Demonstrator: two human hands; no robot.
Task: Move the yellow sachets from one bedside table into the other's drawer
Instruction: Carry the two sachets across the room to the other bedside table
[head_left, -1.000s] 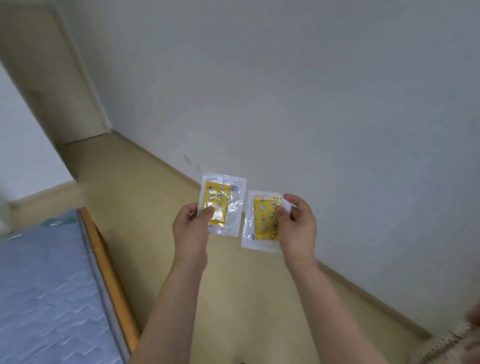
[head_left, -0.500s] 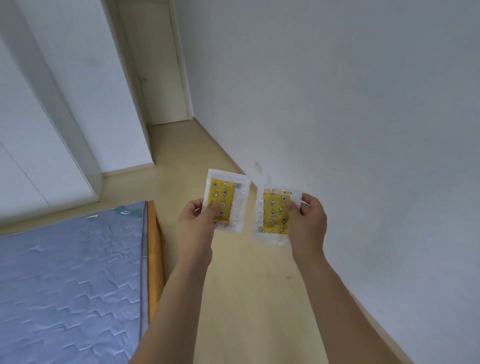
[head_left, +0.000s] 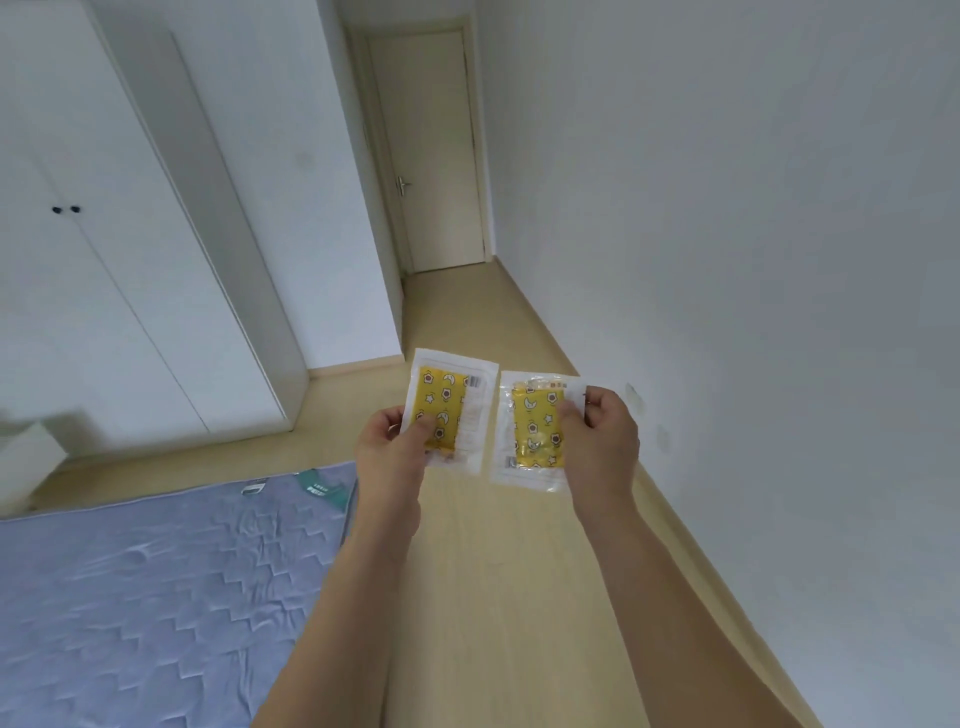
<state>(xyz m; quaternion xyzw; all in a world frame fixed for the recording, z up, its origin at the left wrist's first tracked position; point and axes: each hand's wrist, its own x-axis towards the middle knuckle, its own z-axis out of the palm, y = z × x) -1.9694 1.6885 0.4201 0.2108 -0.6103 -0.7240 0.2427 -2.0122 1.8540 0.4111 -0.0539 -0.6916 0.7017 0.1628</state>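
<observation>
The room is bright with soft, even light, and no lamp or window shows. Shadows are faint. The wide lens bends the wardrobe (head_left: 130, 249) and door (head_left: 434, 156) so they lean. The white thing at the left edge (head_left: 28, 457) looks blurry. The middle looks sharp.

One head-worn wide-angle view looks forward and down along the floor (head_left: 498, 571) toward a closed door (head_left: 431, 156).

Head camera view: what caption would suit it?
Left hand and right hand each hold a yellow sachet above the floor.
</observation>
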